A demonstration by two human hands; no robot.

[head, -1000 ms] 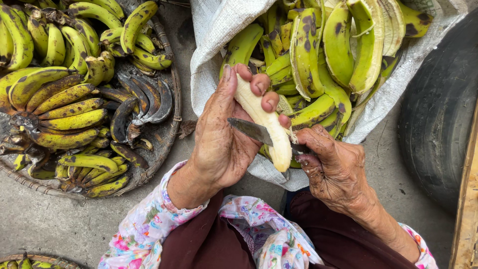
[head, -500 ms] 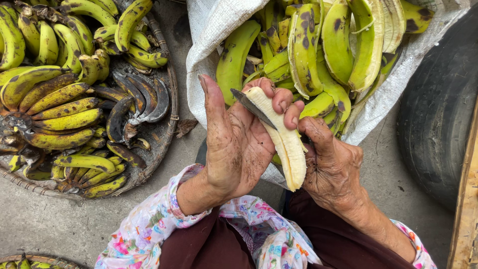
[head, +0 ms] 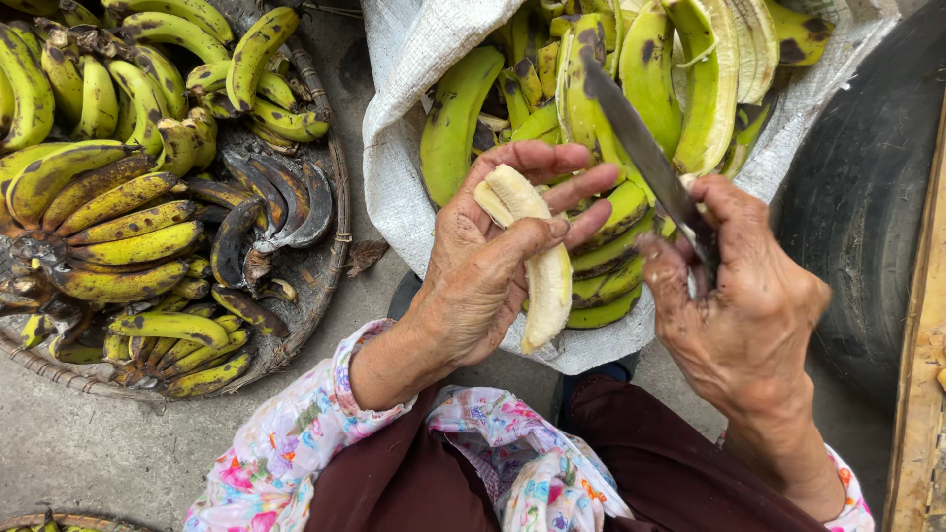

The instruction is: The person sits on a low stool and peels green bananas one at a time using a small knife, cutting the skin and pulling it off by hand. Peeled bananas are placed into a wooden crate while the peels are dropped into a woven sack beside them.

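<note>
At nine o'clock, a woven basket [head: 325, 286] of unpeeled bananas. Centre, the left hand [head: 483, 276] grips a peeled banana [head: 542, 266], presenting it. At three o'clock, the right hand [head: 749, 305] clasps a knife [head: 645, 158], blade angled away over the peel-filled sack [head: 414, 59].

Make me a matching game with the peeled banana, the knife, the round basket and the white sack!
Things:
1. peeled banana
2. knife
3. round basket
4. white sack

Places:
A. holds green peels and bananas at the top
B. in the left hand
C. full of yellow and blackened bananas, on the left
D. in the right hand, blade pointing up

Pairs: 1-B, 2-D, 3-C, 4-A
</note>
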